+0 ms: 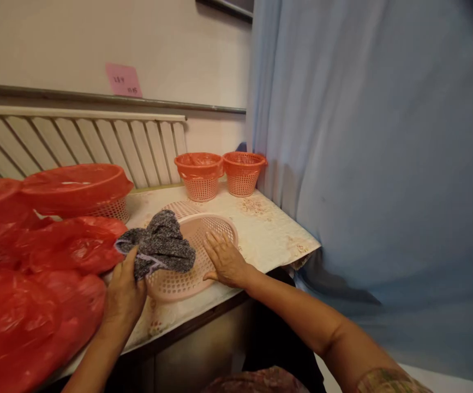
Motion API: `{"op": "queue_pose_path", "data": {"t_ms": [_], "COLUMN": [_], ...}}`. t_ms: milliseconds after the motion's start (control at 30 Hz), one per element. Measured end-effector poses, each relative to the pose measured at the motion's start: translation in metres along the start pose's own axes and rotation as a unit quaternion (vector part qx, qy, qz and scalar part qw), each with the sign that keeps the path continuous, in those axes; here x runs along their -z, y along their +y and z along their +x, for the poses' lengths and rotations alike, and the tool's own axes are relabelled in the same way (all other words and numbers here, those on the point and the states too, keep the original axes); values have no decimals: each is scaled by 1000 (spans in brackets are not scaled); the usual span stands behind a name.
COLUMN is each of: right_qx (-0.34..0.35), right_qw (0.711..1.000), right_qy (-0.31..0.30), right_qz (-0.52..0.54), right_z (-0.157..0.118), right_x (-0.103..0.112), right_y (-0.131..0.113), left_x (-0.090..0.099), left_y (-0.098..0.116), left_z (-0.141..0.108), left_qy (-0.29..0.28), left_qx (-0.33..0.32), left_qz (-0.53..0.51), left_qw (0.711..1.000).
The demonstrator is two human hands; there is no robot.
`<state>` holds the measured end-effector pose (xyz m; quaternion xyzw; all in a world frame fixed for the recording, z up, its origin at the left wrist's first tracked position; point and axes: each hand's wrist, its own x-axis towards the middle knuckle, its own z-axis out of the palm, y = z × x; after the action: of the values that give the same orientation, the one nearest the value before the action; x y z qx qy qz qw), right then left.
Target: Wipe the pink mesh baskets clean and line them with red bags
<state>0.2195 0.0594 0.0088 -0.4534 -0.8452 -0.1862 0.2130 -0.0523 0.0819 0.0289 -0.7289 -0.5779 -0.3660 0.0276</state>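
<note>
We see a lilac-edged, speckled dark grey cloth (165, 240), a pale pink basket (197, 234), bright red bags (64, 305), a plain blue curtain (383, 164) and a cream surface (273, 234) with brownish flowers.

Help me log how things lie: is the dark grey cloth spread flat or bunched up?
Bunched up: the cloth shows thick, creased folds rather than a flat sheet, and the left hand holds one side of it.

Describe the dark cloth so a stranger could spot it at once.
On the floral-patterned table, left of the blue curtain, find the pale pink perforated basket. Over its left side, the left hand holds the dark cloth: speckled grey with lilac edging, unlike the glossy red bags nearby.
</note>
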Motion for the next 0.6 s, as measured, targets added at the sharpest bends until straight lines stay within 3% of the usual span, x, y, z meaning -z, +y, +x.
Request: {"op": "queue_pose_path", "data": {"t_ms": [533, 600], "right_qx": [26, 14], "right_qw": [1000, 999], "right_qy": [3, 29], "right_qz": [-10, -8], "right_z": [8, 10], "right_x": [12, 16], "right_y": [0, -5], "left_x": [0, -1], "left_y": [0, 1], "left_z": [-3, -3], "left_qy": [1, 4], "left_qx": [-13, -15], "left_qz": [-28, -36], "left_qw": [1000, 999]}}
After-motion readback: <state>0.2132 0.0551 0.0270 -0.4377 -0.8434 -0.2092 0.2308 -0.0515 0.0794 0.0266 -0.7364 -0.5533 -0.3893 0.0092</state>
